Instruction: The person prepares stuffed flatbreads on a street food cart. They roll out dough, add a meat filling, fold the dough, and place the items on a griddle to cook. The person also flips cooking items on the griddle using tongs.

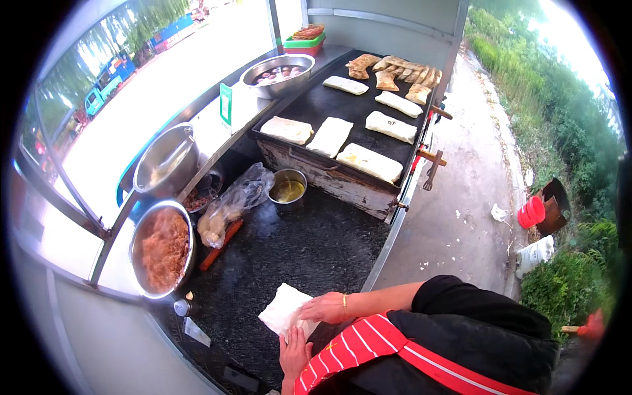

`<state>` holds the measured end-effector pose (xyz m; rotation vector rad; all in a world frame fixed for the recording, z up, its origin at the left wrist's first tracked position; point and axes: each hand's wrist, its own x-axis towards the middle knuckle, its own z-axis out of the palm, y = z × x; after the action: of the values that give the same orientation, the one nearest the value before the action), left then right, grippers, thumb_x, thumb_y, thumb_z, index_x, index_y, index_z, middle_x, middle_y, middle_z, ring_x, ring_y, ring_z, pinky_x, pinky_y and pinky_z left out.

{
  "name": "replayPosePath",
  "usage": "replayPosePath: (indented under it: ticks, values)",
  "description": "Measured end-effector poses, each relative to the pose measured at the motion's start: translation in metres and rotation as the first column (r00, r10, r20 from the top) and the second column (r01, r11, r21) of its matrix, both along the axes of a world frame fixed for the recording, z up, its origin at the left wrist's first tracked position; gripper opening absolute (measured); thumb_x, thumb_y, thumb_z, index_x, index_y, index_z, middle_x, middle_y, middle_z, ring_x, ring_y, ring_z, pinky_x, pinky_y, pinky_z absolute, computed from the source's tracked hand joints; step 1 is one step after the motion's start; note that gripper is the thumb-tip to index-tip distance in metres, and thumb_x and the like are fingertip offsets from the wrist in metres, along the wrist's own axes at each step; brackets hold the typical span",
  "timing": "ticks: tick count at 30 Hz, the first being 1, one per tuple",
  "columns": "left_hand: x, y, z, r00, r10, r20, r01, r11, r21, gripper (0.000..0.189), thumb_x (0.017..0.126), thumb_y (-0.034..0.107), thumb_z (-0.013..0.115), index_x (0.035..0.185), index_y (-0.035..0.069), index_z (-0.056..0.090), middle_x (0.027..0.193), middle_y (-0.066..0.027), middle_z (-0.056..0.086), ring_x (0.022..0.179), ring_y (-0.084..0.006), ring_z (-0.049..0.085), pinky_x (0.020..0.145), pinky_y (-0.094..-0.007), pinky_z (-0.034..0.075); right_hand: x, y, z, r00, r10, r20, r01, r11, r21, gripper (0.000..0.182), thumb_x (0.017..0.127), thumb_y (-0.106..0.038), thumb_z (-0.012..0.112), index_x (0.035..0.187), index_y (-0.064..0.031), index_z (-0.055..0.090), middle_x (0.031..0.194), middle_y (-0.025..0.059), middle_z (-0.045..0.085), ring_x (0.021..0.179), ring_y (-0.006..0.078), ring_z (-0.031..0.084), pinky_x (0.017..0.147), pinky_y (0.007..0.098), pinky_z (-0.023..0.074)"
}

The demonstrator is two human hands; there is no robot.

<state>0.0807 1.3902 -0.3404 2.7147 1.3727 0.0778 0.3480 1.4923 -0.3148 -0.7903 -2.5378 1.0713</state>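
A pale, flat piece of dough lies on the dark worktop close to my body. My left hand rests on its lower edge with the fingers laid flat. Across its right side lies my right hand, palm down, a yellow bracelet on the wrist. Both hands touch the dough from above and neither grips it. Beyond the worktop, several pale flatbreads lie on a black griddle, with browned ones at its far end.
Along the left stand a metal bowl of reddish-brown filling, a tilted metal bowl and a plastic bag by a red-brown stick. A metal pot of yellow liquid touches the griddle's front. A scraper lies at lower left.
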Motion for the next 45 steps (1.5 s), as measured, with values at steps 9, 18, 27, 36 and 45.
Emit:
replayPosePath:
  ticks: [9,18,27,36,45]
  values:
    - [-0.009,0.005,0.036,0.994,0.020,0.110,-0.037,0.987,0.156,0.034,0.088,0.019,0.066,0.119,0.007,0.067,0.123,-0.0111,0.067,0.119,-0.0247,0.062,0.109,-0.0504,0.036,0.012,0.021,-0.014,0.994,-0.055,0.093,0.064,0.993,-0.094,0.036,0.083,-0.012,0.059,0.117,-0.0175,0.068,0.101,0.0072,0.069,0.096,0.0300,0.066,0.082,0.0414,0.0546]
    - [0.018,0.007,0.034,0.862,0.352,0.365,-0.345,0.935,-0.085,0.011,0.086,0.017,0.067,0.089,0.010,0.060,0.102,-0.0078,0.065,0.093,-0.0267,0.064,0.073,-0.0380,0.050,0.011,0.017,-0.003,0.975,-0.150,-0.167,0.165,0.983,0.083,0.006,0.084,-0.012,0.065,0.090,-0.0114,0.066,0.098,0.0070,0.066,0.089,0.0282,0.066,0.072,0.0361,0.0551]
    - [0.023,0.035,0.057,0.724,0.534,0.437,-0.478,0.845,-0.241,0.019,0.082,0.013,0.069,0.098,0.009,0.061,0.093,-0.0103,0.064,0.092,-0.0321,0.062,0.077,-0.0428,0.050,0.001,0.037,0.015,0.972,-0.234,-0.035,0.220,0.947,-0.235,0.033,0.085,-0.013,0.069,0.117,-0.0101,0.059,0.099,0.0149,0.069,0.094,0.0357,0.067,0.082,0.0407,0.0522]
    - [-0.013,0.082,0.109,0.103,0.583,0.806,-0.492,0.734,-0.469,0.017,0.087,-0.002,0.067,0.099,0.003,0.057,0.090,-0.0105,0.070,0.079,-0.0143,0.066,0.069,-0.0279,0.051,-0.055,0.088,0.098,0.824,-0.404,-0.398,0.322,0.911,-0.258,0.023,0.070,0.005,0.079,0.088,-0.0028,0.067,0.083,0.0051,0.060,0.076,0.0141,0.060,0.068,0.0275,0.0481]
    - [-0.038,0.044,0.190,-0.033,0.847,0.530,-0.044,0.529,-0.848,0.031,0.086,-0.008,0.065,0.115,0.003,0.060,0.102,-0.0014,0.063,0.094,-0.0099,0.061,0.085,-0.0259,0.049,-0.041,0.060,0.130,0.928,-0.355,-0.114,0.118,0.570,-0.813,0.019,0.079,-0.004,0.078,0.095,-0.0014,0.069,0.083,-0.0026,0.066,0.076,0.0047,0.058,0.068,0.0234,0.0495]
